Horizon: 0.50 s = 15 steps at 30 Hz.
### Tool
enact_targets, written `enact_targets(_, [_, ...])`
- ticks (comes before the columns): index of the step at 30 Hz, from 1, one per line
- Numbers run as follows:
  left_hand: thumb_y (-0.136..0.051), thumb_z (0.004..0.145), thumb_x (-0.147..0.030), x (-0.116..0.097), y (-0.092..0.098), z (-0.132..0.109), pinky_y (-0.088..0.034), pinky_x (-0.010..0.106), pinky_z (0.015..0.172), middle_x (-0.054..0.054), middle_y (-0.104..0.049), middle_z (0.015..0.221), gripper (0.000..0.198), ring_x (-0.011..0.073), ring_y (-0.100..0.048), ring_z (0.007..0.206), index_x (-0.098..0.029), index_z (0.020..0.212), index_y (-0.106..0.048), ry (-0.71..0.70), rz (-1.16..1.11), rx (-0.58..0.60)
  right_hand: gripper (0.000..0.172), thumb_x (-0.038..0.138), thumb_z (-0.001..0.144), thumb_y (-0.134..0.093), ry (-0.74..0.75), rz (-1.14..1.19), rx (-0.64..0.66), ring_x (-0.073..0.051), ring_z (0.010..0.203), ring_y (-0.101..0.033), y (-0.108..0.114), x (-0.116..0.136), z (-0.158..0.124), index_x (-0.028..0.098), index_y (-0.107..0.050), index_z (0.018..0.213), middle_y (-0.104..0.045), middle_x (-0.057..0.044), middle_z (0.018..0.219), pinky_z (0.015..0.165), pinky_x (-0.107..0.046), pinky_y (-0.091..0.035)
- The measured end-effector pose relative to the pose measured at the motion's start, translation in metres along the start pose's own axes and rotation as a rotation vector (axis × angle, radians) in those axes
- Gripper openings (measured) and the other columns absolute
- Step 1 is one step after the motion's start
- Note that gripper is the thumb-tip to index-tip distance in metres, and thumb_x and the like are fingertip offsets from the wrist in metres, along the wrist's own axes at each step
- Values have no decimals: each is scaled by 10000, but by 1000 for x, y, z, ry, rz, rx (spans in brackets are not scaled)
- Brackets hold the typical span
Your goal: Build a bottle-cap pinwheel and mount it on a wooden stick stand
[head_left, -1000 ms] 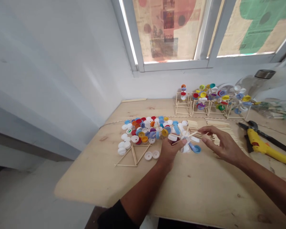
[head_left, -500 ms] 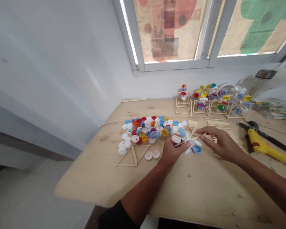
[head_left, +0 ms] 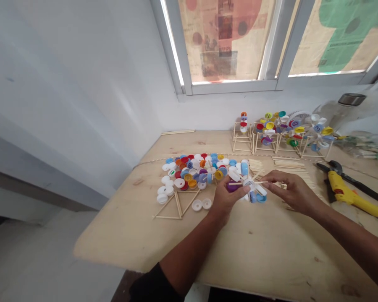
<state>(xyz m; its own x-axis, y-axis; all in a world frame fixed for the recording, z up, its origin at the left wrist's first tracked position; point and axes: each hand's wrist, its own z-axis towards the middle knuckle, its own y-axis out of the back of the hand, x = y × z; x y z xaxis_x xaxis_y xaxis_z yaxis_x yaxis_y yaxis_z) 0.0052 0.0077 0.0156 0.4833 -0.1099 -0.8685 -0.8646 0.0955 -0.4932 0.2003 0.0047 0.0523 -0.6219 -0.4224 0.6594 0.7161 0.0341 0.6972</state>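
Observation:
My left hand (head_left: 228,195) is closed around the left side of a small wheel (head_left: 249,183) made of bottle caps and thin wooden sticks. White, blue and purple caps ring its white hub, and the thumb presses near the middle. At the wheel's right side, my right hand (head_left: 290,191) pinches the outer end of a wooden stick (head_left: 261,182) between thumb and fingertips. Behind and left of the wheel lies a heap of loose bottle caps (head_left: 195,167) in many colours. A stick frame (head_left: 177,205) stands on the table, with two white caps (head_left: 201,204) beside it.
Several finished cap wheels on stick frames (head_left: 290,134) line the wall at the back right. Bundles of wooden sticks (head_left: 288,163) lie before them. A yellow glue gun (head_left: 349,195) and black-handled pliers (head_left: 359,180) rest on the right. A cord (head_left: 164,160) crosses the table (head_left: 129,235).
The wheel has turned clockwise in my left hand, bringing its blue top cap rightward. My right fingertips have shifted slightly down and right, now pinching a roughly level stick.

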Motion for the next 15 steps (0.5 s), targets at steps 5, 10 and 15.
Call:
enact_targets(5, [-882,496,-345,-1,2,0,-468,283,717,31,-670,797,444,142,-593,715,-152,844,-684,9,-155,42,307,491,841,-595,-112,167,-30,-208,810,-670,-6,0,0,223,-742,812,-734,-55,883,743,-326,-522])
enact_targets(10, [-855,551,-342,-2,1,-1,-466,289,769,49,-678,888,374,163,-604,812,-165,845,-706,8,-174,91,350,551,753,-674,-219,396,-101,-238,850,-677,-17,3,-2,218,-759,820,-741,-67,929,721,-334,-537])
enact_targets(15, [-874,506,-345,0,4,3,-474,306,769,49,-700,840,423,187,-631,807,-175,854,-705,14,-162,79,337,543,696,-729,-357,532,-142,-213,789,-662,-26,9,-6,227,-767,809,-742,-45,864,700,-325,-523])
